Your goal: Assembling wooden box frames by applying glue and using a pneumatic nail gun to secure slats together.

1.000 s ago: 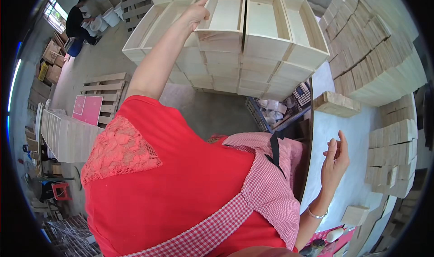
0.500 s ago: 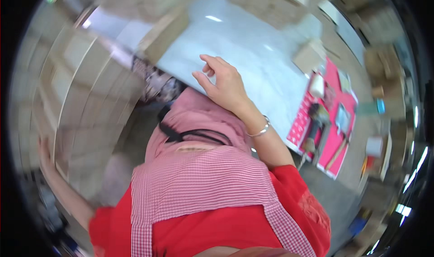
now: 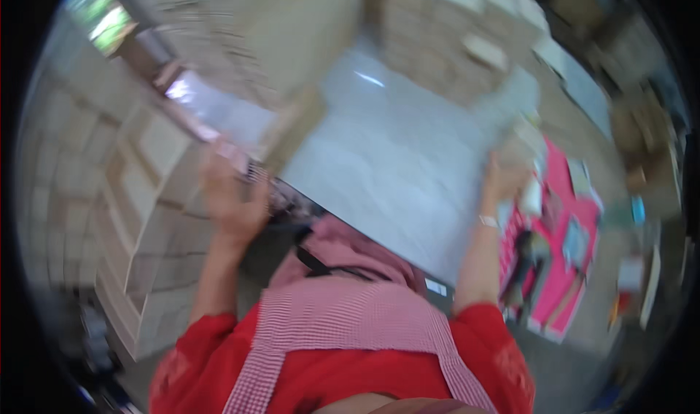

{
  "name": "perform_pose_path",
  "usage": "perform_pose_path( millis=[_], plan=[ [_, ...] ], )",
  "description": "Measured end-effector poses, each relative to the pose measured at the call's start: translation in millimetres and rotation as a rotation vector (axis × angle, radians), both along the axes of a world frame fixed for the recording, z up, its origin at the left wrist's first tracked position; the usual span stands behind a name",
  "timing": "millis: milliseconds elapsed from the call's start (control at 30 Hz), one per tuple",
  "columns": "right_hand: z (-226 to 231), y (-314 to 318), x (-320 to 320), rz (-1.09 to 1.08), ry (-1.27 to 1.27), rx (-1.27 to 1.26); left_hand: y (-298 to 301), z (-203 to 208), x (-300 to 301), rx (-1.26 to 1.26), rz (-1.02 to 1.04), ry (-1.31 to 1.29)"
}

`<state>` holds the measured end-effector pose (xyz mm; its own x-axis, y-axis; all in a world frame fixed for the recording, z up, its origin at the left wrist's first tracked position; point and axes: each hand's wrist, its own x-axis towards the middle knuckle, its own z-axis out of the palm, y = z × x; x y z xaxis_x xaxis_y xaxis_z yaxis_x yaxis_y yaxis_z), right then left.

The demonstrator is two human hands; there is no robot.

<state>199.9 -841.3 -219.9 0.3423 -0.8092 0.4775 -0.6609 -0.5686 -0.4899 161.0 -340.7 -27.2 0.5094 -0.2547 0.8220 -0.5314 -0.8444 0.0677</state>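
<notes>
My left hand (image 3: 237, 206) is raised beside the table's left corner, its thumb apart from its blurred fingers. It holds nothing that I can see and is nearest to a brown cardboard piece (image 3: 295, 130) standing at the table's edge. At the right side of the white tabletop (image 3: 394, 166), my right hand (image 3: 504, 182) reaches to a cream-coloured block (image 3: 523, 148). Hand and block overlap there, but motion smears the fingers, so whether they grip it cannot be made out. A bracelet (image 3: 488, 221) circles that wrist.
Stacked pale cartons (image 3: 445, 42) stand along the table's far side. A pink sheet (image 3: 561, 232) at right bears a white bottle-like thing (image 3: 531, 197) and several tools. Tall pale board stacks (image 3: 146, 217) rise at left. A large brown carton (image 3: 292, 35) stands at the far left.
My left hand has come up from the board stacks at far left toward the table. My right hand has moved from the table's front edge rightward to the cream block. The view has shifted.
</notes>
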Motion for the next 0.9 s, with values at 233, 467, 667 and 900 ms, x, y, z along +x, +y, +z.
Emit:
perform_pose_path(
  millis=[233, 467, 667, 900],
  plan=[
    [34.3, 22.8, -5.7, -0.128, -0.039, 0.122, -23.2, 93.1, 91.3, 0.05, -0.081, -0.159],
    [33.2, 12.3, -17.5, -0.06, -0.127, 0.037, -14.0, 250.0, 206.1, -0.022, 0.13, 0.12],
    [40.6, 17.4, -45.9, -0.005, -0.198, -0.02, -22.9, 309.2, 253.5, 0.283, 0.222, 0.634],
    [52.3, 35.3, -61.4, 0.111, -0.267, -0.097, -10.8, 284.1, 332.4, 0.21, 0.316, 0.799]
  ],
)
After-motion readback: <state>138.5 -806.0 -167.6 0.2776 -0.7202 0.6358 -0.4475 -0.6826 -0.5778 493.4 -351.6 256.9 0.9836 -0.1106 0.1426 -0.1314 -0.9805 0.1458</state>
